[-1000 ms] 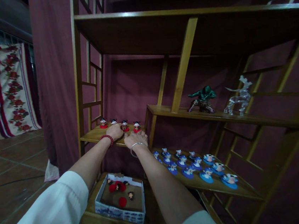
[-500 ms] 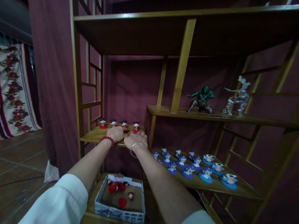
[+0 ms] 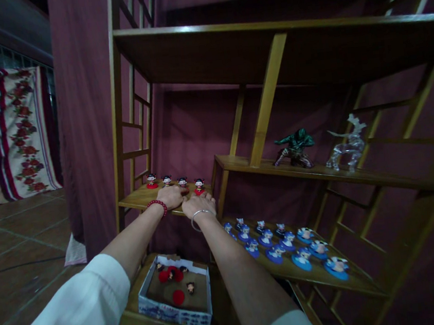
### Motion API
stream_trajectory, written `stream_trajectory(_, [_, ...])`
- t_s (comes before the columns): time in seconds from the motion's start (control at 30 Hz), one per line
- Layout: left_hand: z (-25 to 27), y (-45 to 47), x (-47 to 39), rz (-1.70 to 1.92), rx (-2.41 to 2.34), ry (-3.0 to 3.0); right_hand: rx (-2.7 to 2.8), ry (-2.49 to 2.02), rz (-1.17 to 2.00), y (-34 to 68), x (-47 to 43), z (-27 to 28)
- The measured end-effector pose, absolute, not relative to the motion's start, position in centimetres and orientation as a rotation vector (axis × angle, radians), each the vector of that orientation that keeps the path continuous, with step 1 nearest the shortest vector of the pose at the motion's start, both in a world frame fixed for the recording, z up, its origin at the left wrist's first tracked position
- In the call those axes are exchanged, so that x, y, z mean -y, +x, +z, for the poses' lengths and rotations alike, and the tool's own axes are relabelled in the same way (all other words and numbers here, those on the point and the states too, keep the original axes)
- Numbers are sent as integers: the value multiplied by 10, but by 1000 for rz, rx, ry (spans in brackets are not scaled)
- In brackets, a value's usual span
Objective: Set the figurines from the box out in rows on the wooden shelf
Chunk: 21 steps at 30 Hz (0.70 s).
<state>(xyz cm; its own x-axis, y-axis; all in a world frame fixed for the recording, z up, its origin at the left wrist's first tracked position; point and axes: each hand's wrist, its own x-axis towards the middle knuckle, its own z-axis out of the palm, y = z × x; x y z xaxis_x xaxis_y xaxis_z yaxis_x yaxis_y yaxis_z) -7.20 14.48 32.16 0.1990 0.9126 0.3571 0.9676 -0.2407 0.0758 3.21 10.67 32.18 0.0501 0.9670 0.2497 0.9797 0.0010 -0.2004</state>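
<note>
Both my hands reach to the small left shelf (image 3: 130, 198), where several black-haired figurines on red bases stand. My left hand (image 3: 171, 197), with a red bead bracelet, has its fingers closed at the base of the third figurine (image 3: 182, 182), partly hiding it. Close beside it, my right hand (image 3: 199, 205), wearing a silver bangle, rests palm down at the shelf's front, its visible fingers a little apart. The fourth figurine (image 3: 199, 186) stands just behind that hand. Farther left are the first figurine (image 3: 151, 181) and the second figurine (image 3: 166, 180).
Below the hands, an open cardboard box (image 3: 171, 316) holds loose figurine parts and red discs. Blue-based figurines (image 3: 276, 253) fill a lower shelf at right. A green crouching figure (image 3: 296, 146) and a clear deer figure (image 3: 347, 146) occupy a higher shelf. A wooden post (image 3: 268, 100) stands between.
The view has shifted slightly, so the shelves sit a little lower and farther right. Both hands keep nearly the same place at the figurines.
</note>
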Motion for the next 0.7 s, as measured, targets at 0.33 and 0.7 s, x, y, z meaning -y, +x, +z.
stream_trajectory(0.33, [322,-72,-145,-493,1837,-2287,1927,-1990,-66,32,-108,318])
stream_trajectory(0.7, [322,-72,-145,-497,1836,-2284,1929,-2092,59,31,-120,323])
